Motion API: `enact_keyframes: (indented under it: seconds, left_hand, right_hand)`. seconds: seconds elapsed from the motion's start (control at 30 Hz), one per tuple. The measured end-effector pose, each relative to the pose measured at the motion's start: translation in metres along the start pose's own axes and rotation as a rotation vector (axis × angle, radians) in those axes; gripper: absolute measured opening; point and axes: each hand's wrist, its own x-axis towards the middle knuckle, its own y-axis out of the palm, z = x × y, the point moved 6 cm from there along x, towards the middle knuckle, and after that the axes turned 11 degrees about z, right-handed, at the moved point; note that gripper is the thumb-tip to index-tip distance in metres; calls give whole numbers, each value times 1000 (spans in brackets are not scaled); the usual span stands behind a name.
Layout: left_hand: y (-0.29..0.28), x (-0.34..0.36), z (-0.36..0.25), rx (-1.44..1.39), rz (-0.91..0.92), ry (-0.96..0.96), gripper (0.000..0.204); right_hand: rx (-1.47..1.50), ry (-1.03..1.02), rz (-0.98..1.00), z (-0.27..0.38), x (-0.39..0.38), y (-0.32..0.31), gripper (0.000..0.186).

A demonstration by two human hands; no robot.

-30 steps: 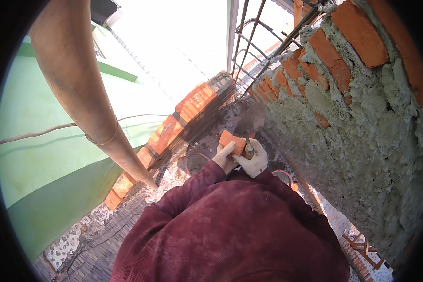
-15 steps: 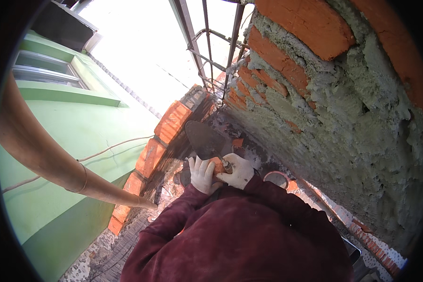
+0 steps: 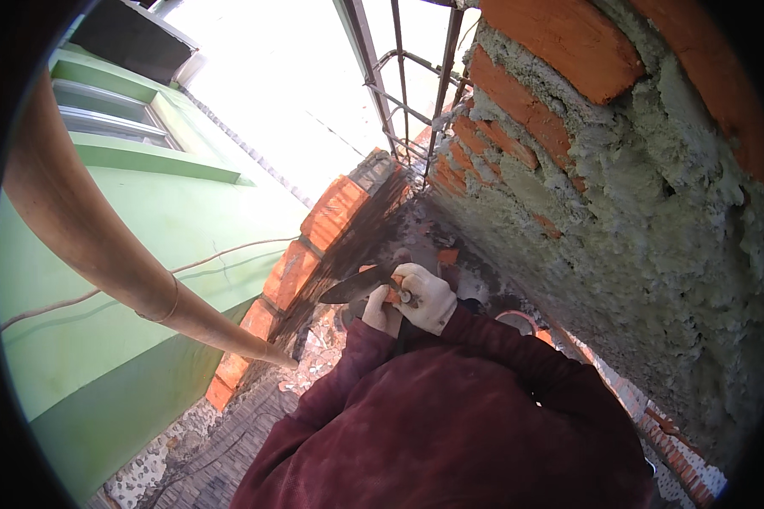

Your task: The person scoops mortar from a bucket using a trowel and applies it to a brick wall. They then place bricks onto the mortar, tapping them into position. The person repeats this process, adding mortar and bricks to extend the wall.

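Note:
My gloved right hand [image 3: 429,300] is closed around the handle of a trowel [image 3: 348,288], whose dark blade points left and is seen nearly edge-on. Just beside it my gloved left hand [image 3: 378,310] grips an orange brick [image 3: 392,295]; only a small part of it shows between the two hands. The trowel lies across the brick, close above the left hand's fingers. Both hands are in front of my body, low in the corner between two brick walls.
A low brick wall [image 3: 284,276] runs along the left. On the right stands a taller wall smeared with mortar [image 3: 654,187]. Upright steel bars [image 3: 399,76] rise at the far corner. A bamboo pole [image 3: 119,254] slants across the left, before a green building [image 3: 85,212].
The trowel blade has swung from pointing away to pointing left, and turned on edge. My left hand's spread fingers have curled below it. The view has shifted slightly.

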Motion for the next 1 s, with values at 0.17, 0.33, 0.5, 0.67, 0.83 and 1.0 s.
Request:
enact_keyframes:
  seconds: [0.17, 0.33, 0.5, 0.67, 0.83, 1.0]
  left_hand:
    - [-38, 32, -11, 126, 25, 19, 60]
    - [35, 103, -110, 1270, -186, 42, 110]
    - [3, 217, -127, 2005, -74, -140, 113]
    - [-20, 278, -117, 2247, -108, -26, 111]
    - [-27, 290, -107, 2180, -196, -121, 106]
    - [-30, 300, -107, 2166, -143, -184, 88]
  right_hand:
    - [80, 142, -12, 0, 0, -13, 50]
    - [133, 650, 10, -43, -81, -39, 57]
    - [-75, 867, 47, -75, -184, -52, 52]
    - [-180, 1002, 20, -93, -261, -46, 47]
    - [-130, 1114, 101, -98, -297, -33, 39]
    - [-117, 1106, 165, -107, -294, -28, 39]
